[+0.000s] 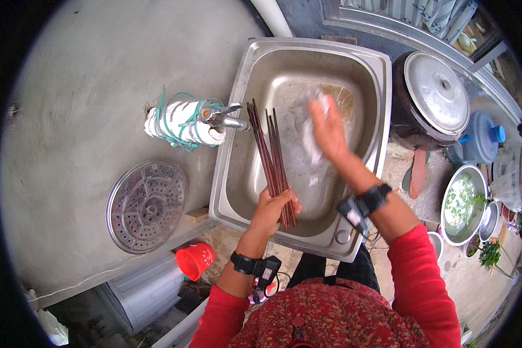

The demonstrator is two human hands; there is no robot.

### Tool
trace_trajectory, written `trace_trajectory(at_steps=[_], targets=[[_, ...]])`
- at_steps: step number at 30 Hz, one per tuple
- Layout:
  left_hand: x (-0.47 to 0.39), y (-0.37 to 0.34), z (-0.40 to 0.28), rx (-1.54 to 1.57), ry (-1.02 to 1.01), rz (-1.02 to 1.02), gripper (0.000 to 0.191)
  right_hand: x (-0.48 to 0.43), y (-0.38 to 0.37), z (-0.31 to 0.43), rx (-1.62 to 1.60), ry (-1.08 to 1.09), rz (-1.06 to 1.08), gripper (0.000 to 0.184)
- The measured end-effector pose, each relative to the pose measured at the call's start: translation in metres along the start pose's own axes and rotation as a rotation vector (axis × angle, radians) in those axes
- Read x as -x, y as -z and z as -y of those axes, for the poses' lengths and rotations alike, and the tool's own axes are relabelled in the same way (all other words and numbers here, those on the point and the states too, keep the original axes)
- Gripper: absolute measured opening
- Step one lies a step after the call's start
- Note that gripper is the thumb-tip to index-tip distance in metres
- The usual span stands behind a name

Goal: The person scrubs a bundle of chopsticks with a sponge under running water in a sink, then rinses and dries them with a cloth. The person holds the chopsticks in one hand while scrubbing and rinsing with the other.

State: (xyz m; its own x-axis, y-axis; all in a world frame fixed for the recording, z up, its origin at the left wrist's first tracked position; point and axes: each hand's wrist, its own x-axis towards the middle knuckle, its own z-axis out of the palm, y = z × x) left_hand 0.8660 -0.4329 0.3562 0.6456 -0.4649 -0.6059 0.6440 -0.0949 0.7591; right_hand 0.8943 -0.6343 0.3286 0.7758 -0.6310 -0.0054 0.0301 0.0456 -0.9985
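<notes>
A bundle of dark wooden chopsticks (273, 161) is gripped near its lower end by my left hand (278, 209), over the near left part of the stainless steel sink (239, 152). The chopsticks fan into two groups and point towards the far side. My right hand (329, 128), blurred, is over the basin on a pale, wet cloth (311, 139); how its fingers close on the cloth is partly hidden. Left of the bundle, a metal faucet (230, 122) reaches over the sink's edge, its pipe wrapped in white material and green ties.
A round perforated steamer plate (148, 206) leans on the wall at left, above a red bucket (195, 261). Right of the sink stand a large lidded pot (404, 108), a blue plastic jug (478, 139) and a metal basin with green leaves in water (448, 235).
</notes>
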Motion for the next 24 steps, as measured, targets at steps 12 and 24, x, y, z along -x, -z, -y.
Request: trace_trajectory(at_steps=[12, 24], targets=[[0.007, -0.003, 0.0, 0.015, 0.298, 0.218, 0.014, -0.009, -0.039, -0.044, 0.416, 0.3, 0.176, 0.037], [-0.022, 0.011, 0.001, -0.274, 0.146, 0.028, 0.021, 0.009, -0.012, -0.043, -0.645, -0.851, 0.098, 0.052]])
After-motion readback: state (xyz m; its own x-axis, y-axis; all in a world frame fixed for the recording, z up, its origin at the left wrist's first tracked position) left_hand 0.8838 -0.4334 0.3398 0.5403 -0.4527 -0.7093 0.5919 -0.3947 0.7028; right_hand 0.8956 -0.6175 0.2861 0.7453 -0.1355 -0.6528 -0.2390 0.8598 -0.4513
